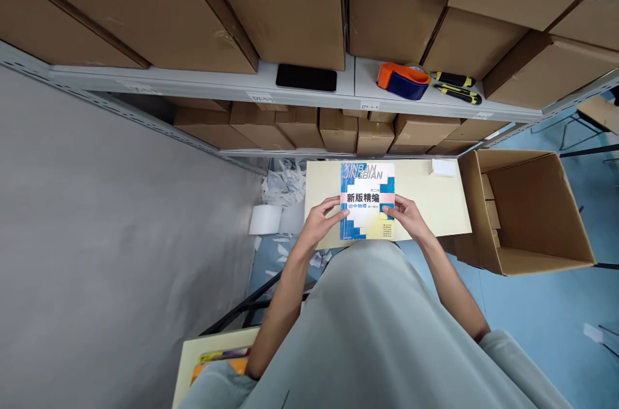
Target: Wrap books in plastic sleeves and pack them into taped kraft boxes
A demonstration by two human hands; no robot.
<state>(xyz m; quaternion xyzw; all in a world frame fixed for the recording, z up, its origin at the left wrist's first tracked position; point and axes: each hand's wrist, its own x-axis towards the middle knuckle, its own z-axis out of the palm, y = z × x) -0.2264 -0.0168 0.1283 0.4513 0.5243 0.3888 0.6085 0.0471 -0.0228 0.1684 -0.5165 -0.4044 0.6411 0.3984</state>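
A textbook [362, 219] with a blue, white and yellow cover is held upright in front of me, its front facing me. My left hand [322, 220] grips its left edge, thumb on the cover and fingers behind. On the opposite edge, my right hand [407, 214] pinches the book in the same way. Below and behind the book lies a pale yellow tabletop [435, 206]. A small white box [443, 168] rests near the table's far right corner.
An open cardboard box [541, 215] stands right of the table. Shelves ahead carry cardboard boxes [285, 15], a black phone [306, 78], an orange and blue tape dispenser [403, 80] and yellow-black utility knives [457, 88]. Scrap paper [284, 184] and a white roll [265, 220] lie left.
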